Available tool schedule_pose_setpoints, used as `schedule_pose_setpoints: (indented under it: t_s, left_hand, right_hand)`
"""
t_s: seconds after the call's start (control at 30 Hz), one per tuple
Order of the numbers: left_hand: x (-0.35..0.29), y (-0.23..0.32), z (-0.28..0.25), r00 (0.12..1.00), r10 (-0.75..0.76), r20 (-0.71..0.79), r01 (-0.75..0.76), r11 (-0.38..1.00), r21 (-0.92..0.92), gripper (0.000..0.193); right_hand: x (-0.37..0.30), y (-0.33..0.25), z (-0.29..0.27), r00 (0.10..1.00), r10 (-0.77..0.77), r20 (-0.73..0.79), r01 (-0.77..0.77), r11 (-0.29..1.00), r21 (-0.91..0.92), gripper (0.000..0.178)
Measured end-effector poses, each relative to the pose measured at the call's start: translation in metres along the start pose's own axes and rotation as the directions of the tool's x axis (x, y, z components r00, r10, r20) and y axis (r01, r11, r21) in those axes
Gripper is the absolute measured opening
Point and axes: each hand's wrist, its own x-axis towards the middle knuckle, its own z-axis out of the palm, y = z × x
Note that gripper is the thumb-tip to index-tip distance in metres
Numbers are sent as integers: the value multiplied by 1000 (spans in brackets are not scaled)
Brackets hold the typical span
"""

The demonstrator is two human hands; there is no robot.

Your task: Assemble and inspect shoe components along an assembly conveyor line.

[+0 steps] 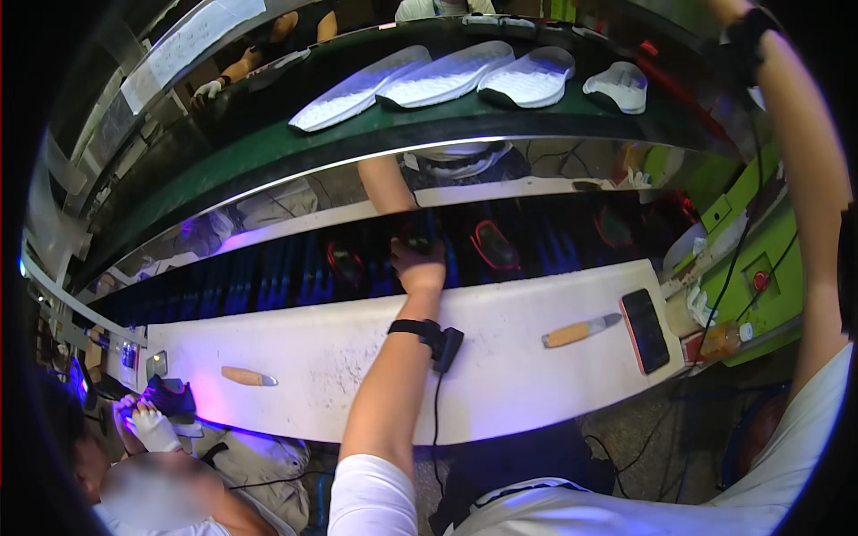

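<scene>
My left hand reaches over the white ledge to the dark slatted conveyor. Its fingers are closed around a small dark shoe piece, mostly hidden by the hand and the shadow. On either side of it lie dark shoe pieces with red rims, one to the right and one to the left. My right arm is raised along the right side. Only a sliver of my right hand shows at the top edge, its fingers out of the picture.
On the white ledge lie two wooden-handled blades and a phone. White shoe soles sit on a green belt beyond. A co-worker with a dark shoe is at lower left. Cables hang right.
</scene>
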Motion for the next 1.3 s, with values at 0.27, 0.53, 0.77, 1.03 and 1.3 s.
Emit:
schedule_pose_setpoints:
  t_s: [0.27, 0.53, 0.77, 1.03, 1.3]
  left_hand:
    - [63, -36, 12, 982, 156, 107, -178, 953, 244, 94]
    - [-40, -71, -209, 860, 349, 372, 164, 501, -850, 39]
    - [-100, -99, -202, 934, 352, 61, -324, 907, -269, 31]
    - [-229, -106, -221, 449, 836, 317, -894, 417, 166, 77]
    - [-169, 1, -201, 267, 948, 170, -956, 283, -77, 44]
  right_hand:
    - [-25, -150, 114, 963, -122, -240, 221, 867, 446, 42]
    - [-55, -210, 183, 972, -18, 235, -125, 804, 581, 40]
    - [-78, -229, 124, 876, 246, -415, 122, 720, 683, 11]
    - [-307, -211, -2, 882, 133, -451, 364, 416, 834, 22]
    - [-405, -229, 4, 814, 409, 412, -437, -34, 899, 25]
